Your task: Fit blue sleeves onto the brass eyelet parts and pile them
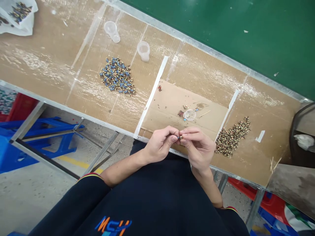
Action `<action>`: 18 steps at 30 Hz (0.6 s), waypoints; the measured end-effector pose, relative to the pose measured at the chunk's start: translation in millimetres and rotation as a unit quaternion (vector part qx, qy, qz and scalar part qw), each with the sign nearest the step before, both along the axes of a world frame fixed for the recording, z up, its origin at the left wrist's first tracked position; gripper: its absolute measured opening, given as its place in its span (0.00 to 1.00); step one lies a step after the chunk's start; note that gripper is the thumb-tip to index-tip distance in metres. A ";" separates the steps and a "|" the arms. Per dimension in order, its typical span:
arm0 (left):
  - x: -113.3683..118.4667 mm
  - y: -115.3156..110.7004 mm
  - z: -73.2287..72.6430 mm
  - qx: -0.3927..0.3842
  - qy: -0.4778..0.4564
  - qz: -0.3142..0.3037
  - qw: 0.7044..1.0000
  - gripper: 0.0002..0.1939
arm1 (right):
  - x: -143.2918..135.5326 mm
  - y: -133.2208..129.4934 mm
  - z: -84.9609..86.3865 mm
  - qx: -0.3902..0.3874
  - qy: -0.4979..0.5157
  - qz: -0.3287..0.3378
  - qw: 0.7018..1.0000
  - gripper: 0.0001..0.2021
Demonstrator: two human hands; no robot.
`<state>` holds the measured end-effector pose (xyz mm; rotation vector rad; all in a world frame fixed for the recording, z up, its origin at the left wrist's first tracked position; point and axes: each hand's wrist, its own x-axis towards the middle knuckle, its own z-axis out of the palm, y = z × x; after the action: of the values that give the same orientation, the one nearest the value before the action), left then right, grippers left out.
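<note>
My left hand [162, 144] and my right hand [198, 146] meet at the table's near edge, fingertips almost touching. Between them is a tiny painted piece [179, 137], dark with some yellowish colour, mostly hidden by the fingers. Both hands pinch it. Just beyond lies a cardboard sheet [169, 101] with a small clear cup [189, 115] that has a thin stick across it. Beside the cup are a few small brown and blue pieces. Right of my right hand is a pile of small yellow-and-dark pieces [232, 137].
A larger pile of blue-and-yellow pieces [117, 77] lies to the left, near two translucent cups [143, 50]. A white bag [29, 23] with more pieces is at the far left. Wooden sticks [273, 165] lie at the right edge. Blue plastic stools [56, 134] stand below the table.
</note>
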<state>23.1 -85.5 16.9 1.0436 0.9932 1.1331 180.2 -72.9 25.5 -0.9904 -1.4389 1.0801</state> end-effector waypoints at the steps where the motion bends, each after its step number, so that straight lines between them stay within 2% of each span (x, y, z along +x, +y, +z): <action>1: -0.5 0.4 0.0 0.005 0.011 -0.002 1.000 0.27 | -0.5 0.2 -0.1 0.002 -0.002 0.000 1.000 0.05; 6: -3.3 1.1 -2.1 0.040 0.046 0.004 0.998 0.27 | 2.0 1.1 -0.7 0.007 -0.007 0.013 1.000 0.06; 9: -2.9 1.3 -5.5 0.123 0.077 0.018 0.989 0.24 | 3.9 1.4 -0.7 0.008 -0.004 0.022 1.000 0.10; 12: -0.7 2.2 -10.7 0.261 0.152 0.061 0.951 0.21 | 2.7 0.8 0.1 0.008 -0.005 0.019 1.000 0.09; 14: 1.1 2.9 -14.2 0.326 0.201 0.094 0.919 0.19 | 0.0 -0.4 0.7 0.008 -0.002 0.009 1.000 0.07; 18: 3.6 3.8 -19.0 0.377 0.245 0.146 0.881 0.16 | -6.6 -4.4 1.3 0.002 0.008 -0.005 1.000 0.06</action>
<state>26.8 -81.6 -2.1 1.9255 1.1494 1.6101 173.6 -77.2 26.8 -0.9820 -1.4217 1.0748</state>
